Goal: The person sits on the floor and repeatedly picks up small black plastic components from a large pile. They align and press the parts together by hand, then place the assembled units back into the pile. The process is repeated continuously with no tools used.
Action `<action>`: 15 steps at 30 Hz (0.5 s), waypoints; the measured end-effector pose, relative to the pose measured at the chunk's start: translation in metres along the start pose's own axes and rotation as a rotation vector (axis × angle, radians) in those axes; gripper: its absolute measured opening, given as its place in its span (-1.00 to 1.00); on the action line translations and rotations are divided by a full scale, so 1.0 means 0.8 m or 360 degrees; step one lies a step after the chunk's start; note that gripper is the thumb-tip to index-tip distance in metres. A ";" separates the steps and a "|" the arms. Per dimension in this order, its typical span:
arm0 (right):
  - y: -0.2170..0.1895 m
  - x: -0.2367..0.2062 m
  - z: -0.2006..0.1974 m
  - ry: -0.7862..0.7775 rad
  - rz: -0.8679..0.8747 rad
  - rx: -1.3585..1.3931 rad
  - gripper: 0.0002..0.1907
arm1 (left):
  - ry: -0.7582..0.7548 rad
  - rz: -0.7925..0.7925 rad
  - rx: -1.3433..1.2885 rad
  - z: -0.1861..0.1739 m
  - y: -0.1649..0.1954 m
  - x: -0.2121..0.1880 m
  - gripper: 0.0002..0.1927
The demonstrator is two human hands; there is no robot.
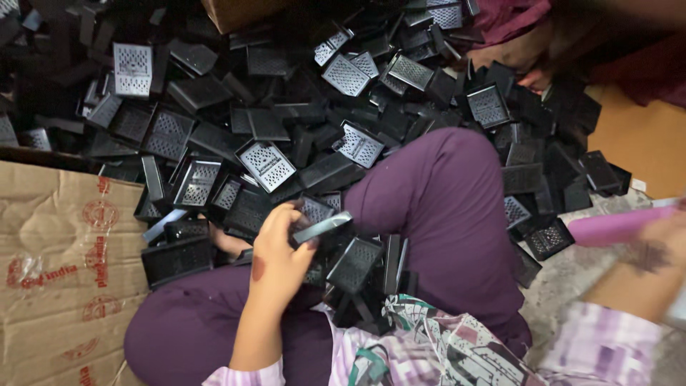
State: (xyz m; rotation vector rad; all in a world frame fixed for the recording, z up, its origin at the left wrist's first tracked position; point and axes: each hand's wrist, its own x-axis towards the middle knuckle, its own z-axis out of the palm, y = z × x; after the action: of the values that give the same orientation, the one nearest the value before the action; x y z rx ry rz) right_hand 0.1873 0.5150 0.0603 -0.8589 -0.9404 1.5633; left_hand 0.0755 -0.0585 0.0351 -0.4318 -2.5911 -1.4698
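Black plastic grater-like housings (pixel 214 136), many with perforated metal faces, cover nearly the whole floor in a loose heap, reaching from the top edge down to the seated person's legs. Flattened brown cardboard (pixel 57 271) with red printing lies at the lower left, and a bare orange-tan floor patch (pixel 643 136) shows at the right. Another person in dark red clothing (pixel 514 21) sits at the top right, partly cut off.

Purple trousers (pixel 436 200) cover the raised knee in the middle, with several black pieces resting in the lap against it.

On the wearer's left, the left hand (pixel 279 257) reaches in from the lower edge, its back toward the camera. Its fingers (pixel 286 214) curl closed around a flat grey metal plate (pixel 321 227), which sticks out past the fingertips to the right and tilts slightly upward. The thumb side is hidden, so the exact pinch cannot be made out. Just beneath and right of the plate lies a black housing with a mesh face (pixel 354 264), close to the fingers but apparently not gripped.

At the far right, the right hand (pixel 661 232) is blurred; it lies against a pink bar-shaped object (pixel 614 227) that extends leftward, though whether the fingers are closed on it cannot be told.
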 end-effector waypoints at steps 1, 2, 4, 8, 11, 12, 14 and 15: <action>0.011 -0.011 0.020 -0.0102 -0.0045 0.0024 -0.63 | -0.0014 -0.0247 -0.0234 0.003 -0.007 0.000 -0.69; 0.028 -0.027 0.046 -0.0282 -0.0086 -0.0002 -0.62 | -0.0027 -0.0492 -0.0468 0.007 -0.015 -0.001 -0.71; 0.065 -0.076 0.103 -0.0615 -0.0127 -0.0085 -0.61 | 0.0059 -0.0677 -0.1036 0.012 -0.031 -0.002 -0.75; 0.113 -0.201 0.224 -0.1480 -0.0577 -0.0942 -0.50 | 0.0327 -0.1030 -0.1817 0.012 -0.043 -0.003 -0.64; 0.113 -0.249 0.301 -0.1936 -0.1806 -0.1458 -0.35 | 0.0257 -0.1141 -0.1885 0.004 -0.029 0.001 -0.38; 0.117 -0.257 0.325 -0.2035 -0.1969 -0.1587 -0.31 | 0.0217 -0.1154 -0.1859 0.000 -0.022 0.003 -0.38; 0.131 -0.260 0.367 -0.2197 -0.2222 -0.1880 -0.30 | 0.0133 -0.1176 -0.1811 -0.006 -0.008 0.006 -0.38; 0.143 -0.259 0.387 -0.2252 -0.2314 -0.2045 -0.34 | 0.0147 -0.1164 -0.1863 -0.009 -0.003 0.007 -0.36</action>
State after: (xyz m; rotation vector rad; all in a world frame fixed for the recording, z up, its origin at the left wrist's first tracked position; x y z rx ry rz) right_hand -0.1012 0.2561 0.1010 0.5311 -2.7504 -0.1787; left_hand 0.0692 -0.0647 0.0381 0.5751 -1.5515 -3.0288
